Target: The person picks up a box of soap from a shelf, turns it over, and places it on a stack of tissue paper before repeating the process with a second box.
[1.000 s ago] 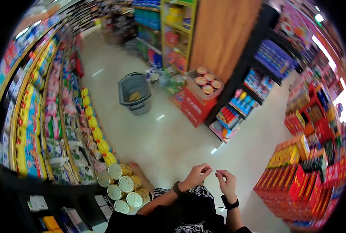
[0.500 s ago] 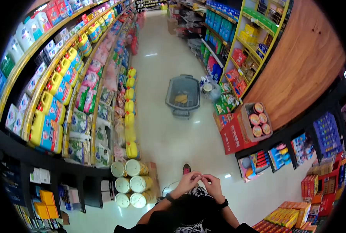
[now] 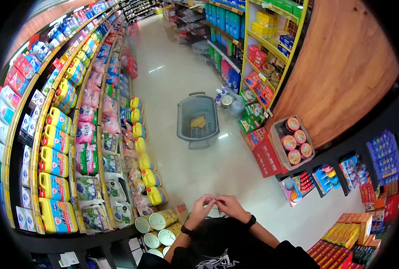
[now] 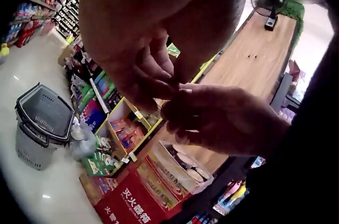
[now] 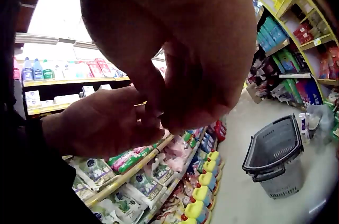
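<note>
In front of the person's torso, the left hand (image 3: 201, 209) and the right hand (image 3: 231, 207) meet at their fingertips, with fingers loosely bent. No object shows between them in the head view. The left wrist view has the left hand (image 4: 159, 17) large and dark, its fingers against those of the right hand (image 4: 228, 113). Similar contact appears in the right wrist view. Nearest on the floor ahead is a grey plastic shopping basket (image 3: 182, 117), apart from both hands, with a flat tan item (image 3: 198, 122) lying inside.
Shelves along the left carry yellow jugs (image 3: 54, 162) and bagged goods. Yellow-lidded tins (image 3: 162, 219) cluster beside the person. Right of the basket stand a yellow rack (image 3: 271, 40) and a red box (image 3: 267, 157) below a carton of round tubs (image 3: 293, 145). Stacked red boxes (image 3: 331, 253) fill the lower right.
The hands were apart a second ago and have come together at the fingertips. The head view has swung from the right-hand side toward the aisle; the basket stays on the floor.
</note>
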The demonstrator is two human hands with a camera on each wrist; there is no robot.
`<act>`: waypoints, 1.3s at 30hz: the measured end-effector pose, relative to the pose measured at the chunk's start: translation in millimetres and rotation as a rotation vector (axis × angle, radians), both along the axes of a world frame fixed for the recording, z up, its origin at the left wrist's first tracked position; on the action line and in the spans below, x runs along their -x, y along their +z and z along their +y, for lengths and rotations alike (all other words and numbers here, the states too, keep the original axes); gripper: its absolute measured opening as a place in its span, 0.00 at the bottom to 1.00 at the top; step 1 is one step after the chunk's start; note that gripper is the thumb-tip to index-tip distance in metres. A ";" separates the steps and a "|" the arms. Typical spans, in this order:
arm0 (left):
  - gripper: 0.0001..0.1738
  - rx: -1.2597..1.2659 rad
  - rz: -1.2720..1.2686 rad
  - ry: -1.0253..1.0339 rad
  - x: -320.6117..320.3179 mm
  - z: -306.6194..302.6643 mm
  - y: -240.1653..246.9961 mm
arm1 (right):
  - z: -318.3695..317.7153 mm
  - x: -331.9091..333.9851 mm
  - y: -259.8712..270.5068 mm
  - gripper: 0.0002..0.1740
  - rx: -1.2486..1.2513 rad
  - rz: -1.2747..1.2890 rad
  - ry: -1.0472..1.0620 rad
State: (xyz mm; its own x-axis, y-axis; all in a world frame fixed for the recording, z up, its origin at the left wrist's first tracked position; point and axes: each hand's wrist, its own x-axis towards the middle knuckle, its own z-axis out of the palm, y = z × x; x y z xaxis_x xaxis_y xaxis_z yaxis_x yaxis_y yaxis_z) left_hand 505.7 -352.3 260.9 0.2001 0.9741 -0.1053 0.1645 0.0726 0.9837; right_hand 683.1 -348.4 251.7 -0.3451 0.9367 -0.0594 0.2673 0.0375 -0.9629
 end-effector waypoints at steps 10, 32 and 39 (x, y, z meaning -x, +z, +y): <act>0.14 0.052 0.085 0.082 57.8 55.5 -17.3 | 77.9 45.1 6.8 0.12 0.064 -0.049 0.076; 0.08 -0.016 -0.160 0.408 318.4 233.9 -15.1 | 295.2 326.8 27.0 0.13 0.086 -0.139 0.368; 0.08 0.045 -0.068 0.385 339.6 288.0 -24.9 | 333.4 345.8 3.5 0.14 0.109 -0.089 0.250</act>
